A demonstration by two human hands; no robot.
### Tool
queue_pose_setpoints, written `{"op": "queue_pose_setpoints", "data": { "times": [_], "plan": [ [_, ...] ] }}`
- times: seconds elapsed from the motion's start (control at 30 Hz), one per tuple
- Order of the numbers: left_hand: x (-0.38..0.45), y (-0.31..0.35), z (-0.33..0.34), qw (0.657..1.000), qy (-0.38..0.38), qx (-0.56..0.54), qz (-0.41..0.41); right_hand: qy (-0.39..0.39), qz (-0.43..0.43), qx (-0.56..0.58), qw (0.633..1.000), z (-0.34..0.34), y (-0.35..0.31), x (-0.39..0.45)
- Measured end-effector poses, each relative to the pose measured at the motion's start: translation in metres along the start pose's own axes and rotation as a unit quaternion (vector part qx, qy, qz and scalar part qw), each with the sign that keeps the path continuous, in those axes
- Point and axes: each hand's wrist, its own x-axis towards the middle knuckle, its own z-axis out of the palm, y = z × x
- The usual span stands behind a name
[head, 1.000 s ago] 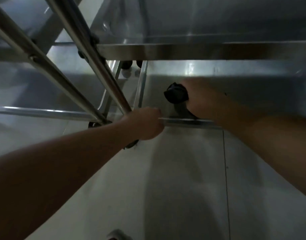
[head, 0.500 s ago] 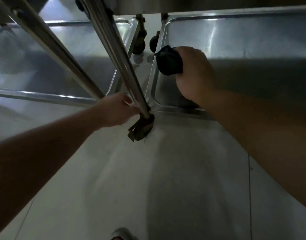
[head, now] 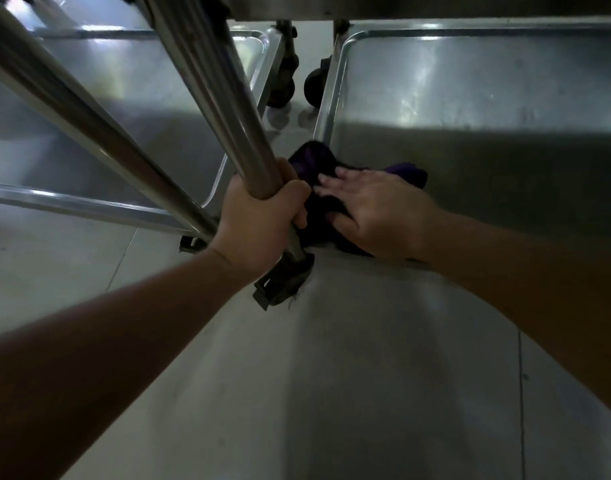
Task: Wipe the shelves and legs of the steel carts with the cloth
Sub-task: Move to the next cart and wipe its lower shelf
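At centre frame, low by the floor, two bare hands work on the near corner of a steel cart.

Her or his left hand (head: 262, 216) is wrapped tight round the cart leg (head: 224, 109) just above the caster (head: 283, 282), steadying the frame; the right hand (head: 376, 209) lies flat with fingers spread, pressing the dark purple cloth (head: 317, 168) onto the front left corner of the bottom shelf (head: 470, 109) at right of frame. The two hands sit just beside each other, the cloth between them. A second cart's shelf (head: 89, 98) fills the left of frame, its own wheels (head: 283, 81) showing at upper centre. To do this step well, I would judge, keep the palm pressure even, push the cloth right into the raised rim and rounded corner where grime collects, then draw it in overlapping strokes along the shelf, holding the leg firm so the cart does not roll.
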Motion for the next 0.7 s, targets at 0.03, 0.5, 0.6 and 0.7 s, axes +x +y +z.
{"op": "queue_pose_setpoints", "data": {
  "times": [0.03,0.5,0.6,0.7],
  "plan": [
    [0.0,-0.001,0.002,1.0,0.006,-0.006,0.001,0.008,0.026,-0.011,1.0,-0.005,0.007,0.014],
    [0.003,0.001,-0.005,0.998,-0.055,0.002,-0.005,0.077,0.185,0.044,0.979,-0.04,0.032,0.087],
    [0.001,0.001,-0.001,0.999,-0.034,-0.032,-0.001,0.045,0.024,0.016,0.999,-0.013,0.021,0.02],
    [0.001,0.0,-0.001,1.0,-0.023,-0.001,0.012,0.011,-0.086,0.023,0.996,-0.006,0.032,-0.007]
  ]
}}
